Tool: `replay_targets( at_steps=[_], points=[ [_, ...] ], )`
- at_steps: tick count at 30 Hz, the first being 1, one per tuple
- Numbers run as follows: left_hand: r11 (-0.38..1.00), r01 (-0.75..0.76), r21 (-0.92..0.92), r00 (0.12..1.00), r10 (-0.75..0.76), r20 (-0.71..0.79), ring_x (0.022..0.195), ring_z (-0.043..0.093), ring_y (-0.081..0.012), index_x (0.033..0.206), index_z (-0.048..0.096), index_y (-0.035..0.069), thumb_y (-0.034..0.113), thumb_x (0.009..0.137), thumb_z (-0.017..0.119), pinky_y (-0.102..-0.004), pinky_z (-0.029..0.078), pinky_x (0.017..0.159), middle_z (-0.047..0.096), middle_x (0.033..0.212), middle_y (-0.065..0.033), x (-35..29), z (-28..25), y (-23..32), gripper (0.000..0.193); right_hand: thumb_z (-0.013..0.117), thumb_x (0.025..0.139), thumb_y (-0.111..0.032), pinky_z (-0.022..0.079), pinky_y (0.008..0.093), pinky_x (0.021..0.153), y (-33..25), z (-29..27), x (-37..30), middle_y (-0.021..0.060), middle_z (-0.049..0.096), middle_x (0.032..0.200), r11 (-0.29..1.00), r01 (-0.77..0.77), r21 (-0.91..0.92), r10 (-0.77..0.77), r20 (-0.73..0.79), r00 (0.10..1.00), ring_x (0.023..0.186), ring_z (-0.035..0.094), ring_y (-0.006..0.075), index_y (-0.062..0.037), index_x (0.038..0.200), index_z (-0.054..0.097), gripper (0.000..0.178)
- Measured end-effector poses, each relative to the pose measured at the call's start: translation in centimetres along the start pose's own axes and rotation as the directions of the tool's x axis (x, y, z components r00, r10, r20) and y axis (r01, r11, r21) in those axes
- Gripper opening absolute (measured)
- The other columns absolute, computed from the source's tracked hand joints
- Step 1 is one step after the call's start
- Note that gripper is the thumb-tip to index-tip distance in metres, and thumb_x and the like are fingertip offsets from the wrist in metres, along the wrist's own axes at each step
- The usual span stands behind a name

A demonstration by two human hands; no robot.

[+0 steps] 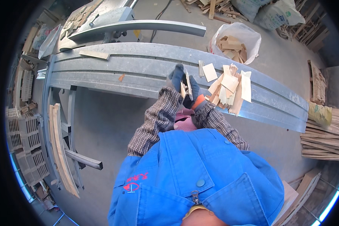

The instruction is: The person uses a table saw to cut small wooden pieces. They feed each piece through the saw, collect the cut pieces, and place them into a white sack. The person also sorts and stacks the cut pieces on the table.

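Both my hands wear dark gloves and meet over the near edge of a long grey metal table (139, 56). My left hand (176, 78) is closed on thin wood pieces (188, 84), seen nearly edge-on between the two hands. Closed on the same wood pieces from the other side is my right hand (194, 90), with an orange cuff at the wrist. Which piece each hand grips I cannot tell. Just right of my hands lies a loose pile of pale wood offcuts (229, 84), some with jagged ends. A squarish wood piece (209, 72) and a narrow strip (201, 68) lie beside it.
Farther left on the table is a flat wood strip (94, 54). Behind it runs a long metal rail (139, 25). A white sack (252, 35) of offcuts stands past the table. Long boards (62, 150) lean at the left; stacked slats (326, 139) lie right.
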State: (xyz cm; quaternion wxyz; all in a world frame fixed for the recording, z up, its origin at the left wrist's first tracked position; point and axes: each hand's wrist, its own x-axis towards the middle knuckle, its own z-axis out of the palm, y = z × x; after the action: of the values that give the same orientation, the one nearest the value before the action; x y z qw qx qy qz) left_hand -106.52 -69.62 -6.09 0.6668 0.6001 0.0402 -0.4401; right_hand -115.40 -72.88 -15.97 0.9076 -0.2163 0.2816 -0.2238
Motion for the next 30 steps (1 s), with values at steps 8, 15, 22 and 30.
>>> replay_targets(
  at_steps=[8,15,22,30],
  points=[
    [0.839,-0.399,0.371,0.907,0.421,0.023,0.07,0.06,-0.0251,0.084,0.061,0.004,0.05,0.096,0.057,-0.0429,0.05,0.067,0.061,0.075,-0.0116,2.6,-0.8,-1.4,0.047,0.053,0.099,-0.044,0.054,0.0352,0.078,-1.1,2.2,-0.5,0.009,0.067,0.097,0.819,0.22,-0.53,-0.295,-0.061,0.953,0.084,0.066,0.0218,-0.008,0.118,0.063,0.042],
    [0.197,-0.553,0.809,0.722,0.597,0.348,0.105,0.061,-0.0436,0.116,0.064,-0.001,0.044,0.095,0.056,-0.0479,0.049,0.093,0.062,0.115,-0.0287,0.9,0.2,-0.8,0.049,0.054,0.1,-0.022,0.046,0.0346,0.082,-4.7,3.6,-2.5,0.011,0.058,0.105,0.253,0.418,-0.872,-0.505,0.25,0.826,0.094,0.057,0.0219,-0.0047,0.121,0.057,0.028],
    [0.651,-0.576,0.494,0.817,0.484,0.314,0.085,0.067,-0.0207,0.116,0.065,0.0,0.045,0.098,0.053,-0.0315,0.055,0.079,0.068,0.104,-0.0148,8.4,-4.4,-6.2,0.05,0.059,0.101,-0.027,0.054,0.0325,0.088,-8.1,1.9,-1.8,0.0077,0.065,0.115,0.985,-0.131,0.114,0.152,-0.193,0.969,0.1,0.066,0.0212,-0.0065,0.127,0.06,0.034],
    [0.596,-0.251,0.762,0.966,0.209,0.155,0.116,0.061,-0.0371,0.131,0.057,0.001,0.041,0.095,0.059,-0.0431,0.049,0.098,0.058,0.13,-0.0237,2.9,-1.9,-1.4,0.054,0.075,0.084,-0.051,0.05,0.0374,0.082,-30.3,-4.1,4.1,0.0071,0.066,0.116,0.758,0.385,-0.526,-0.629,-0.434,0.646,0.097,0.063,0.0219,-0.0059,0.125,0.062,0.062]
  ],
)
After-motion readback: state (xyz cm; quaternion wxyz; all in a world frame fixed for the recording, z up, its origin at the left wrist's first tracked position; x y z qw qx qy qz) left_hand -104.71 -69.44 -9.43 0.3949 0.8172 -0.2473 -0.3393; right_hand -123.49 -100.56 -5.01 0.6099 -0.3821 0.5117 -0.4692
